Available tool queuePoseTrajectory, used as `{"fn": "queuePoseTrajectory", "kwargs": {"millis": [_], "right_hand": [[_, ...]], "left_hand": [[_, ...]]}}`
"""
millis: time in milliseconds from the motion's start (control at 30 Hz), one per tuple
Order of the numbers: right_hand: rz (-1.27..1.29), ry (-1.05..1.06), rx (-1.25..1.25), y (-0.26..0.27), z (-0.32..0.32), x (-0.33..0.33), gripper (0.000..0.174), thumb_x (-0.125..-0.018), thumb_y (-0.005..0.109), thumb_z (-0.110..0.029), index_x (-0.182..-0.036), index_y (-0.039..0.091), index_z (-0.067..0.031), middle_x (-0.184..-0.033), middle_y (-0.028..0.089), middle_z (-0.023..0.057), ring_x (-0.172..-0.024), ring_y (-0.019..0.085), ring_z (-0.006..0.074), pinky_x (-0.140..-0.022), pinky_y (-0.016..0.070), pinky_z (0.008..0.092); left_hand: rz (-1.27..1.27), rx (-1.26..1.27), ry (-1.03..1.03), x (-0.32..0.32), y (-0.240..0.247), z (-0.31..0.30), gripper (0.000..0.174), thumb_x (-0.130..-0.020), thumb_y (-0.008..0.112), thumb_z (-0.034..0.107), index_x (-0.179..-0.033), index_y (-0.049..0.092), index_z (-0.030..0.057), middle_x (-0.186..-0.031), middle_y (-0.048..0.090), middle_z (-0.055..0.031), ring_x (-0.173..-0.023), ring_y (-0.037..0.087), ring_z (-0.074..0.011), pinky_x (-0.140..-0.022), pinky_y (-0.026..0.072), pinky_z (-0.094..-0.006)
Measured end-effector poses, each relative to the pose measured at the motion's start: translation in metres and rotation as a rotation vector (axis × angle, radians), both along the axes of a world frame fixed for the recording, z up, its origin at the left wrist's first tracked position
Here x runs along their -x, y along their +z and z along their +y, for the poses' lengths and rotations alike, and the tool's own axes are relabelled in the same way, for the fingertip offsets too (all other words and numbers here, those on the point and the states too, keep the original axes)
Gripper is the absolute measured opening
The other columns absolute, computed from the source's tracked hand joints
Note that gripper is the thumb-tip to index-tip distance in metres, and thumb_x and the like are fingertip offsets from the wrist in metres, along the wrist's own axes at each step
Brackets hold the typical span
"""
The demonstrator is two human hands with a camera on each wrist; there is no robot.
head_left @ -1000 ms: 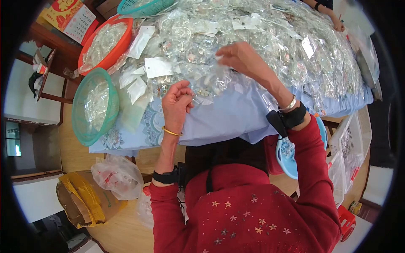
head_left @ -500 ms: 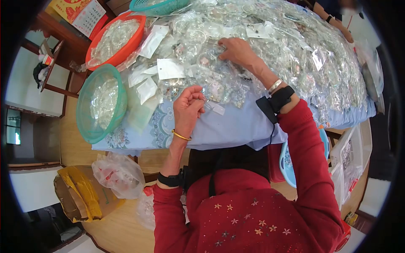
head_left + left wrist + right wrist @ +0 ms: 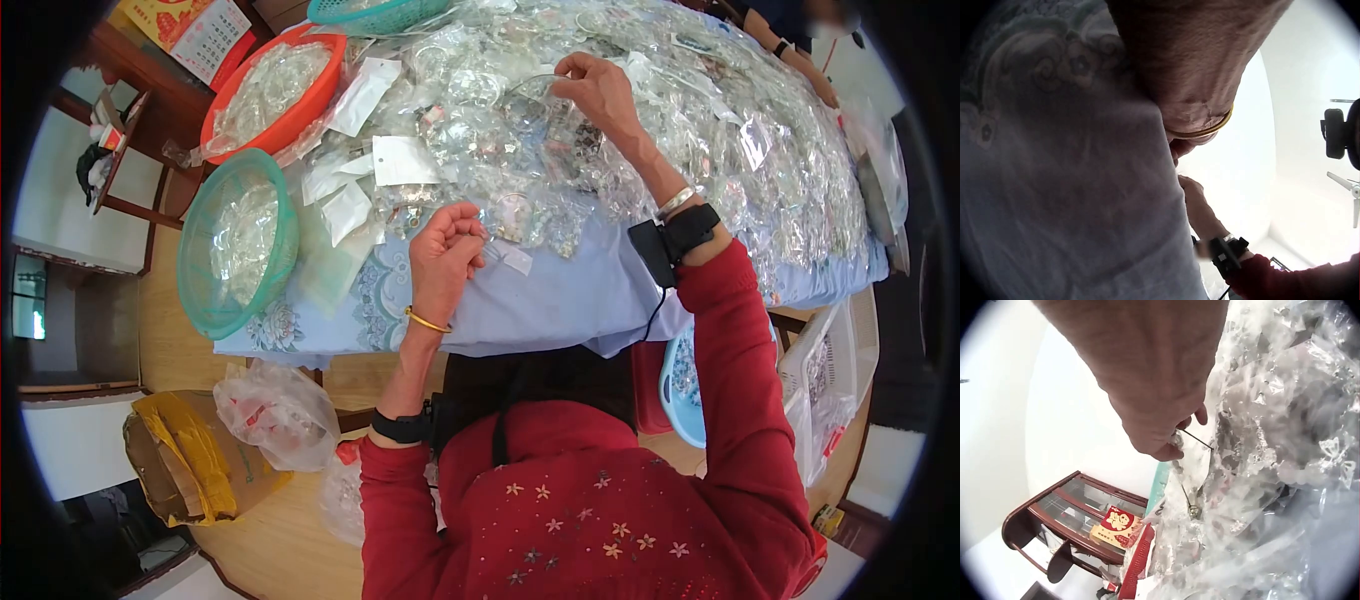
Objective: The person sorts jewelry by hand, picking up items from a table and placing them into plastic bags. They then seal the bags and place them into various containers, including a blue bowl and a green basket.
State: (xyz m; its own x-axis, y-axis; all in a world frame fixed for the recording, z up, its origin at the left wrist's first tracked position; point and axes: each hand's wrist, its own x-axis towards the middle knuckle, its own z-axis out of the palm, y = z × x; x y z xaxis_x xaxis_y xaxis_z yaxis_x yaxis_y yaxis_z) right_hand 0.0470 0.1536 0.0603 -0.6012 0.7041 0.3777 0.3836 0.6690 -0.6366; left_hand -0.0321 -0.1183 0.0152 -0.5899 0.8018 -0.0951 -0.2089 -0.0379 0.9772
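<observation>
My left hand (image 3: 445, 258) is low over the near edge of the table, its fingers curled and its thumb against them. At its fingertips is a small clear plastic bag with a white tag (image 3: 517, 260), which the fingers seem to pinch. Farther out, above the heap, my right hand (image 3: 600, 95) pinches a thin dark bracelet between thumb and fingers. In the right wrist view the bracelet (image 3: 1194, 511) hangs as a loop with silvery beads below the fingers. Many clear packets of jewelry (image 3: 480, 140) lie heaped beneath and around it.
At the left, a red basket (image 3: 210, 130) and a green basket (image 3: 188, 265) hold clear packets. White cards (image 3: 404, 162) lie on the packets. The blue tablecloth (image 3: 560, 300) hangs over the front edge. Another person's arm (image 3: 805, 75) reaches in at far right.
My right hand reached into the heap, then lifted and moved slightly right with the dark bracelet in its fingers. The left hand has stayed near the front edge with its fingers curled.
</observation>
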Motion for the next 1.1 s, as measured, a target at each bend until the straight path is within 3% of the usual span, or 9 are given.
{"fn": "queuePoseTrajectory", "kwargs": {"millis": [100, 267, 400, 500, 633, 800, 900, 1033, 1100], "right_hand": [[-0.007, -0.054, -0.488, -0.01, 0.002, -0.003, 0.022, -0.066, 0.062, -0.014, -0.088, 0.063, -0.0097, -0.076, 0.059, 0.007, -0.064, 0.057, 0.0219, -0.061, 0.0459, 0.0324], [0.129, -0.028, -0.535, -0.01, 0.011, -0.009, 0.03, -0.066, 0.062, -0.008, -0.095, 0.064, -0.0132, -0.078, 0.056, 0.0048, -0.064, 0.055, 0.0189, -0.063, 0.0459, 0.0303], [0.208, 0.03, -0.408, -0.008, 0.015, -0.019, 0.034, -0.064, 0.062, -0.003, -0.098, 0.064, -0.0105, -0.079, 0.059, 0.0027, -0.064, 0.055, 0.0152, -0.064, 0.0467, 0.029], [0.226, -0.004, 0.078, -0.005, 0.022, -0.034, 0.035, -0.066, 0.061, -0.001, -0.101, 0.065, -0.0067, -0.081, 0.061, 0.0028, -0.068, 0.057, 0.0122, -0.064, 0.047, 0.0275], [0.349, 0.08, 0.387, -0.013, 0.036, -0.052, 0.032, -0.068, 0.062, -0.002, -0.1, 0.065, -0.0029, -0.083, 0.063, 0.0027, -0.07, 0.057, 0.0093, -0.061, 0.0464, 0.0253], [0.39, -0.058, 0.475, -0.011, 0.024, -0.056, 0.025, -0.073, 0.064, -0.014, -0.096, 0.067, -0.0048, -0.075, 0.064, 0.0029, -0.067, 0.058, 0.0093, -0.058, 0.0463, 0.0257], [-0.179, -0.246, 0.193, 0.007, 0.01, -0.048, 0.027, -0.076, 0.063, -0.029, -0.088, 0.069, -0.0059, -0.071, 0.065, 0.0069, -0.065, 0.061, 0.0155, -0.057, 0.0474, 0.0295], [-0.413, -0.263, -0.334, -0.011, 0.003, -0.025, 0.037, -0.074, 0.059, -0.04, -0.075, 0.067, -0.0035, -0.068, 0.063, 0.0164, -0.064, 0.062, 0.0339, -0.06, 0.0482, 0.0414], [-0.394, -0.25, -0.342, -0.018, 0.004, -0.02, 0.034, -0.074, 0.059, -0.037, -0.074, 0.067, -0.0036, -0.07, 0.063, 0.0164, -0.065, 0.062, 0.0344, -0.06, 0.0482, 0.0415]], "left_hand": [[-0.001, 0.004, 0.003, 0.0, 0.001, -0.001, 0.029, -0.076, 0.054, 0.0, -0.105, 0.056, -0.0003, -0.08, 0.059, -0.0006, -0.056, 0.05, -0.0044, -0.047, 0.0379, -0.0169], [0.007, 0.009, -0.002, 0.001, 0.0, 0.0, 0.029, -0.077, 0.055, 0.001, -0.105, 0.056, -0.0003, -0.08, 0.059, -0.0005, -0.056, 0.05, -0.0041, -0.046, 0.0379, -0.0168], [0.003, -0.001, -0.001, 0.001, -0.002, 0.0, 0.029, -0.077, 0.056, 0.001, -0.105, 0.056, -0.0003, -0.08, 0.059, -0.0007, -0.056, 0.05, -0.0041, -0.046, 0.0376, -0.0167], [0.002, 0.001, 0.003, 0.001, -0.002, 0.0, 0.028, -0.077, 0.056, 0.001, -0.105, 0.056, -0.0003, -0.08, 0.059, -0.0008, -0.056, 0.05, -0.0041, -0.045, 0.0373, -0.0167], [0.012, 0.011, 0.007, 0.0, 0.0, 0.001, 0.028, -0.076, 0.056, 0.0, -0.104, 0.057, -0.0005, -0.08, 0.06, -0.0012, -0.055, 0.05, -0.0043, -0.045, 0.0371, -0.0168], [0.02, 0.024, 0.013, -0.001, -0.001, 0.001, 0.03, -0.076, 0.055, 0.0, -0.105, 0.056, -0.0002, -0.081, 0.06, -0.0021, -0.056, 0.05, -0.0045, -0.046, 0.0371, -0.0166], [0.023, 0.029, 0.01, 0.0, -0.001, 0.001, 0.03, -0.076, 0.055, 0.001, -0.106, 0.056, 0.0, -0.081, 0.06, -0.0024, -0.057, 0.05, -0.0045, -0.047, 0.0372, -0.0166], [0.013, 0.022, 0.008, -0.001, -0.002, 0.001, 0.03, -0.076, 0.055, 0.0, -0.105, 0.056, -0.0002, -0.081, 0.06, -0.0022, -0.056, 0.05, -0.0046, -0.046, 0.0371, -0.0167], [-0.005, 0.001, 0.016, 0.0, -0.003, 0.001, 0.029, -0.076, 0.056, -0.001, -0.104, 0.057, -0.0008, -0.08, 0.06, -0.002, -0.055, 0.05, -0.0047, -0.045, 0.0369, -0.0169]]}}
